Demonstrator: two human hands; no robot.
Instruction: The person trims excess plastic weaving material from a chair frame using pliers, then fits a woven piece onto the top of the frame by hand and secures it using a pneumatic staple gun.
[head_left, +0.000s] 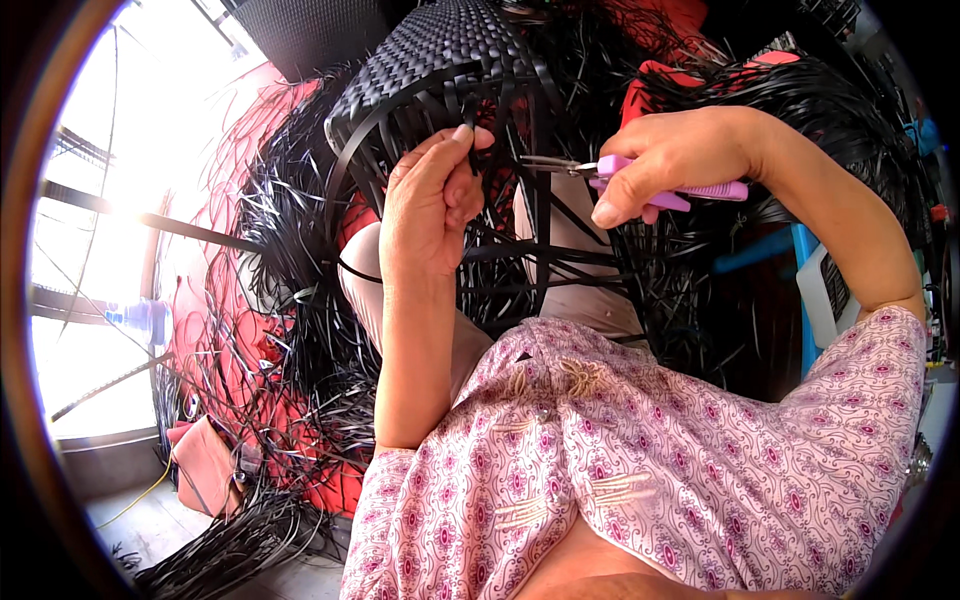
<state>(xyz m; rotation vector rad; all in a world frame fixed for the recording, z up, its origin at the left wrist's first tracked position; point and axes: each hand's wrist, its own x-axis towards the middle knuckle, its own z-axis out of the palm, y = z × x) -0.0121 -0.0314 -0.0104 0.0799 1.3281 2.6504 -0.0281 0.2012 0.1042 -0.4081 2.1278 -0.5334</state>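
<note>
A black woven basket (440, 62) is propped in front of me, with loose strips hanging from its near rim. My left hand (432, 190) pinches one of these black strips (473, 118) between thumb and forefinger just below the weave. To its right, my right hand (675, 160) grips scissors (715, 190) with pink-purple handles. Their slim metal blades point left toward the hanging strips, a short way from my left fingers. Whether the blades touch any strip I cannot tell.
Heaps of loose black strips (300, 220) lie on red sheeting (225, 350) at the left, and more (840, 110) at the upper right. A pink bag-like item (205, 468) rests on the floor at lower left. Long strips cross over my legs. Bright light enters from the left.
</note>
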